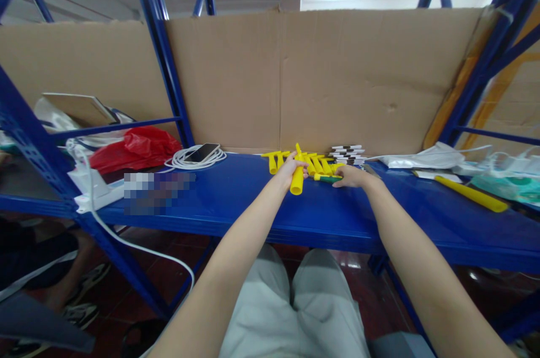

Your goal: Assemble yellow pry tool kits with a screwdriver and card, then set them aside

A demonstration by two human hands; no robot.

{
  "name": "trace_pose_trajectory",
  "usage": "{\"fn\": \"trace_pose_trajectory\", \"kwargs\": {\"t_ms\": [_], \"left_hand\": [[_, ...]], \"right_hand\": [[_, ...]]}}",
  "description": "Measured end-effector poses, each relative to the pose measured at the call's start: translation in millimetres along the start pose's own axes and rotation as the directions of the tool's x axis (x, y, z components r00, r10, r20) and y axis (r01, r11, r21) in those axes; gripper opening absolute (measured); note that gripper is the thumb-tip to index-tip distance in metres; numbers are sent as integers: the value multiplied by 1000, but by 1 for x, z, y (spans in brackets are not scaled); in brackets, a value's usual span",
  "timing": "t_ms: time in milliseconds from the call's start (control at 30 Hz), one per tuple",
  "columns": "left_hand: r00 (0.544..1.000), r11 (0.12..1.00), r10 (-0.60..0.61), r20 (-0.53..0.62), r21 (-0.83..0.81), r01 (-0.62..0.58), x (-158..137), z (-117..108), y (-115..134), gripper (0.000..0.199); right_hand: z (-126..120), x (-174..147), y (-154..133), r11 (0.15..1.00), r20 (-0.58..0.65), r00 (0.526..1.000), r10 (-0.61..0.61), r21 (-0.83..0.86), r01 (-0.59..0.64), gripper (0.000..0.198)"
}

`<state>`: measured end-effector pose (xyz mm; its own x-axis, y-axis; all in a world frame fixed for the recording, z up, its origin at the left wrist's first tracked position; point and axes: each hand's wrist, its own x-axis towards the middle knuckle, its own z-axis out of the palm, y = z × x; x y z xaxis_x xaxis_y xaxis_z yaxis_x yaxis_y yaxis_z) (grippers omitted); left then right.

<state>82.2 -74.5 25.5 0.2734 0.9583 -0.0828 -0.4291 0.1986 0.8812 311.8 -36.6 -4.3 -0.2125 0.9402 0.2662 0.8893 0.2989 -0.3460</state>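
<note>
Above the blue table, my left hand (291,166) is closed round a yellow plastic part with a round, hollow tube (297,182) facing me and a thinner bar crossing it at the far end. My right hand (353,176) has its fingers at the right end of a green-and-yellow tool handle (328,179), low over the tabletop. The rest of that tool is hard to make out. Behind both hands lie several similar yellow T-shaped parts (273,163) in a row. Just beyond my right hand sits a stack of white-and-dark pieces (346,154).
Cardboard (337,77) stands along the back of the blue table (236,195). A phone (203,152) rests on a coiled white cable to the left, near a red bag (139,147) and white power strip (99,192). Rightward lies a long yellow object (472,194). Another person's legs show lower left.
</note>
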Motion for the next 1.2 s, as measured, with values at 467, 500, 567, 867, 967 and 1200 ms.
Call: {"fn": "trace_pose_trajectory", "kwargs": {"t_ms": [467,500,567,867,967,1200], "left_hand": [[999,998,-23,-34,50,25,-1,1,-1,87],[999,998,-33,-29,50,35,-1,0,-1,85],[998,997,-54,-26,50,55,1,-1,-2,84],[995,994,-103,-6,18,103,6,-3,-2,82],[994,994,-111,-2,3,111,3,-3,0,76],[993,993,-116,22,19,115,-2,-2,3,72]], "right_hand": [[-23,-14,-42,767,-325,942,82,624,148,34],[-24,-14,-43,768,-362,927,102,620,158,36],[-25,-13,-42,762,-427,890,159,626,164,39],[-24,-9,-42,647,-520,796,310,729,224,50],[-22,-7,-44,602,-486,803,345,771,208,49],[-21,-6,-46,495,-401,832,384,850,181,45]]}}
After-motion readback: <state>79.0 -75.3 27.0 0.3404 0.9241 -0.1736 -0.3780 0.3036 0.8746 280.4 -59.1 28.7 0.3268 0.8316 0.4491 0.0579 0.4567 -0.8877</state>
